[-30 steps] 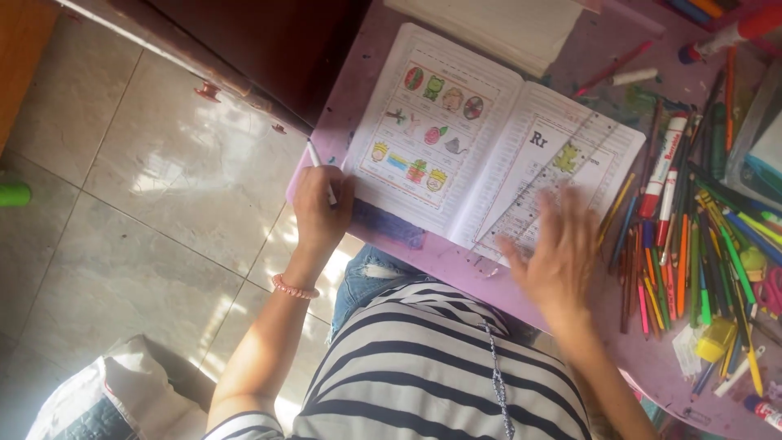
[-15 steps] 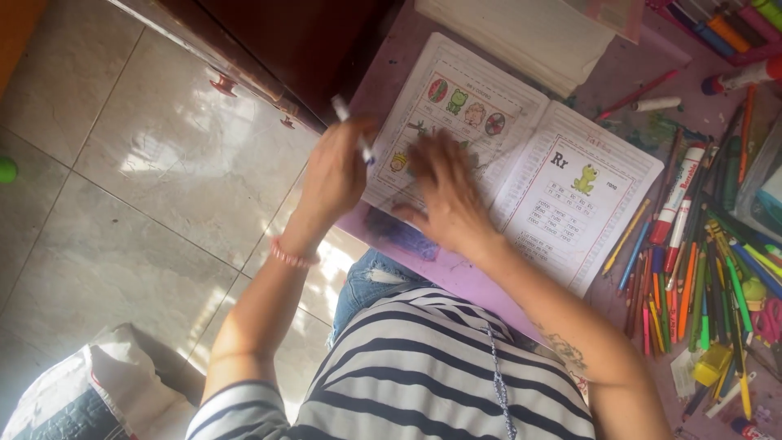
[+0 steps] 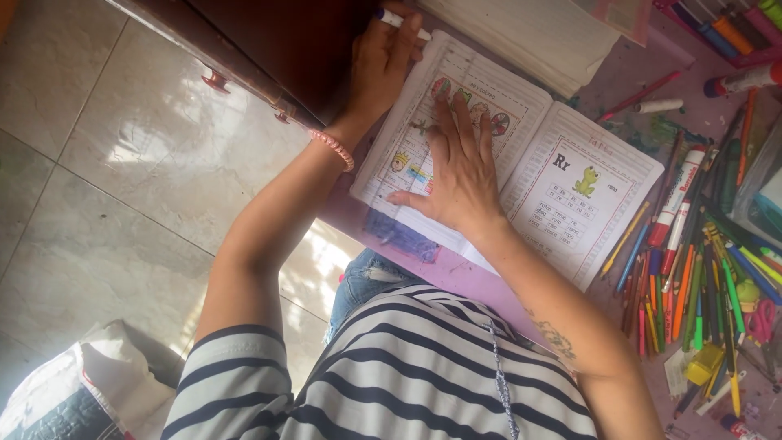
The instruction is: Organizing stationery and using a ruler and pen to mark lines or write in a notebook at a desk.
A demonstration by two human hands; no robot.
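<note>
An open workbook (image 3: 562,183) lies on a purple table (image 3: 456,273) — its left page bordered and filled with small coloured pictures, its right page showing a green frog above ruled lines. The right hand (image 3: 460,175) lies flat on the left page, fingers spread wide. The left hand (image 3: 383,57) grips a white marker (image 3: 401,21) at the book's top corner. Coloured pencils (image 3: 692,277) lie massed just beside the right page.

Floor of large glossy beige stone tiles (image 3: 122,187), dappled with bright sunlight. Dark brown wooden cabinet (image 3: 269,41) set along the upper edge. Purple paint-stained tabletop (image 3: 619,61). Grey-white fabric bag (image 3: 65,391) placed at lower left.
</note>
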